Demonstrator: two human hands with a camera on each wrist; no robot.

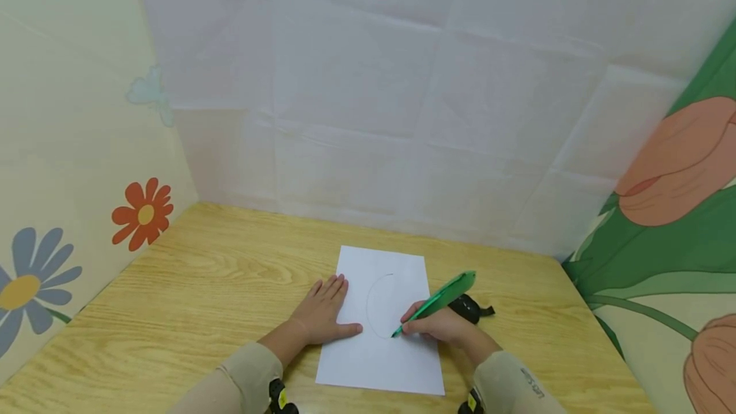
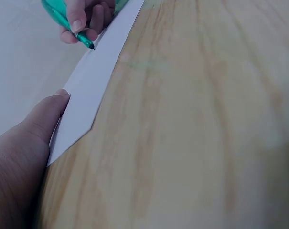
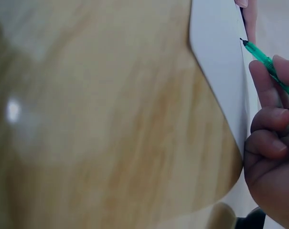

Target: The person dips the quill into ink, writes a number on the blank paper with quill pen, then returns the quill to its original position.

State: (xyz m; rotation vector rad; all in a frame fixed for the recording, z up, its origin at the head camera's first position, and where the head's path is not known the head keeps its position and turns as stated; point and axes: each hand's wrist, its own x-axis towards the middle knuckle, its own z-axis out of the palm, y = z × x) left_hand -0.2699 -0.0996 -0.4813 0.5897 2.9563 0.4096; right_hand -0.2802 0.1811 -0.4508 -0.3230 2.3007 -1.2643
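A white sheet of paper (image 1: 379, 366) lies on the wooden table, bearing a thin dark arc (image 1: 367, 306) that bulges to the left. My left hand (image 1: 323, 317) rests flat over the sheet's left edge, fingers extended and thumb on the paper. My right hand (image 1: 441, 324) pinches a green pen (image 1: 444, 296) with a broad, leaf-like upper end. The pen's dark tip (image 3: 243, 42) meets the sheet at the lower end of the arc. In the right wrist view, the other fingers (image 3: 266, 143) curl below the pen.
Just beyond my right hand sits a rounded black object (image 1: 467, 307) with a short tab; its kind is unclear. The wooden table (image 1: 230, 267) reaches back to a creased white sheet (image 1: 356, 94). Flower-printed panels (image 1: 75, 165) flank both sides.
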